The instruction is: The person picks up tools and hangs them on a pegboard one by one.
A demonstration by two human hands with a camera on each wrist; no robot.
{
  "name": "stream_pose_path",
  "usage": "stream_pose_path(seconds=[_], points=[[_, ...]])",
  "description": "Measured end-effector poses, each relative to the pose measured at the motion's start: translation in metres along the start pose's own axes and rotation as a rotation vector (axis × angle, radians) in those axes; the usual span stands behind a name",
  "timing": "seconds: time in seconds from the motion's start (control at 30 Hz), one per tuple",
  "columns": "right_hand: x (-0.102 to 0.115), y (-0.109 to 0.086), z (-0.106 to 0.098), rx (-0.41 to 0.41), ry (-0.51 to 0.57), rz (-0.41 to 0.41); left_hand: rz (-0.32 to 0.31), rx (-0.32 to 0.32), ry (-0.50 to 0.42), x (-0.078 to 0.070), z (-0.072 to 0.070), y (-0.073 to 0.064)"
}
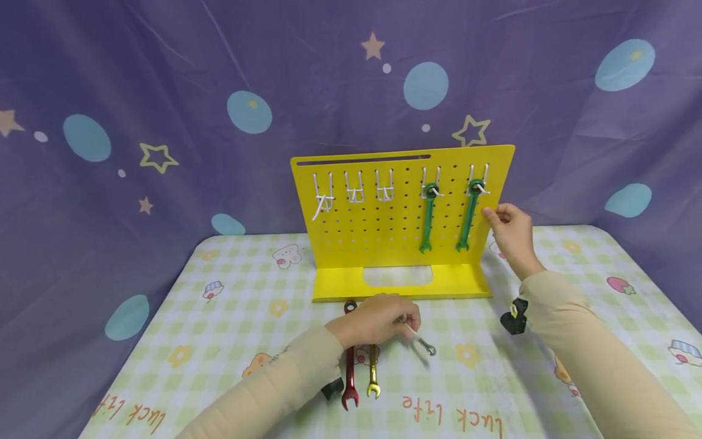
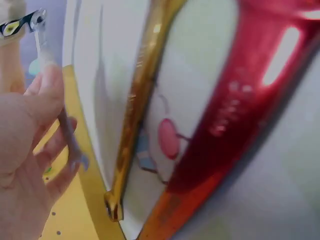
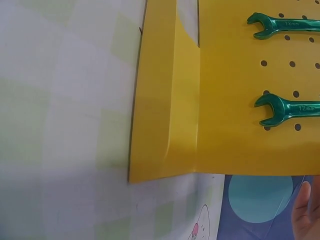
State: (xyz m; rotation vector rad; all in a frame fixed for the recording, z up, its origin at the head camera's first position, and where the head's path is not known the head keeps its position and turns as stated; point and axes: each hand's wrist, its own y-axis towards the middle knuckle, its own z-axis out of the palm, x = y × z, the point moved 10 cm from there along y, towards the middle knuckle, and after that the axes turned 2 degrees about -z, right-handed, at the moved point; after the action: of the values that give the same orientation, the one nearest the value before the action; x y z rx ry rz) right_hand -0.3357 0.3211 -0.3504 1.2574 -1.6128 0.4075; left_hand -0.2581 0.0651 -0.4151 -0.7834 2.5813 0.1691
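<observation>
My left hand (image 1: pixel 378 320) holds a small silver combination wrench (image 1: pixel 428 347) over the tablecloth, its ring end sticking out to the right. In the left wrist view the open end of this wrench (image 2: pixel 75 155) shows below the thumb. Under that hand lie a red wrench (image 1: pixel 350 372) and a smaller gold wrench (image 1: pixel 373 375), side by side. My right hand (image 1: pixel 512 231) pinches the right edge of a yellow pegboard (image 1: pixel 378 238), thumb in front. Two green wrenches (image 1: pixel 428 222) hang from the board's right-hand hooks; 12mm is legible on them in the right wrist view.
Three white hooks (image 1: pixel 354 192) on the board's left side carry nothing. The board stands on a folded base (image 1: pixel 340 283) with a cutout. A checked tablecloth (image 1: pixel 263 341) covers the table, and a purple curtain (image 1: pixel 329 67) hangs behind. Black straps (image 1: pixel 515 317) circle both wrists.
</observation>
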Motion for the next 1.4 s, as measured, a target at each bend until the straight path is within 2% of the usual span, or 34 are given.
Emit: stream_pose_path(seconds=[0.17, 0.23, 0.33, 0.47, 0.63, 0.8, 1.0, 1.2, 1.4], points=[[0.004, 0.001, 0.0, -0.013, 0.003, -0.024, -0.197, -0.216, -0.134, 0.019, -0.038, -0.005], [0.005, 0.001, 0.0, -0.021, 0.001, -0.032, -0.269, -0.312, -0.236, 0.029, -0.053, -0.009], [0.006, 0.001, 0.001, -0.023, -0.004, -0.03, -0.342, -0.435, -0.406, 0.041, -0.071, -0.016], [0.005, 0.002, 0.001, -0.027, -0.011, -0.031, -0.362, -0.561, -0.55, 0.048, -0.093, -0.022], [0.005, 0.002, 0.001, -0.033, -0.01, -0.04, -0.363, -0.681, -0.587, 0.049, -0.116, -0.026], [0.003, 0.002, 0.0, -0.048, -0.002, -0.036, -0.361, -0.753, -0.631, 0.049, -0.131, -0.026], [0.001, 0.0, -0.001, -0.059, -0.005, -0.022, -0.339, -0.809, -0.706, 0.05, -0.14, -0.021], [0.001, -0.002, -0.002, -0.065, 0.006, -0.024, -0.327, -0.81, -0.71, 0.047, -0.145, -0.017], [0.003, -0.002, -0.001, -0.083, 0.016, -0.036, -0.342, -0.793, -0.684, 0.048, -0.142, -0.014]])
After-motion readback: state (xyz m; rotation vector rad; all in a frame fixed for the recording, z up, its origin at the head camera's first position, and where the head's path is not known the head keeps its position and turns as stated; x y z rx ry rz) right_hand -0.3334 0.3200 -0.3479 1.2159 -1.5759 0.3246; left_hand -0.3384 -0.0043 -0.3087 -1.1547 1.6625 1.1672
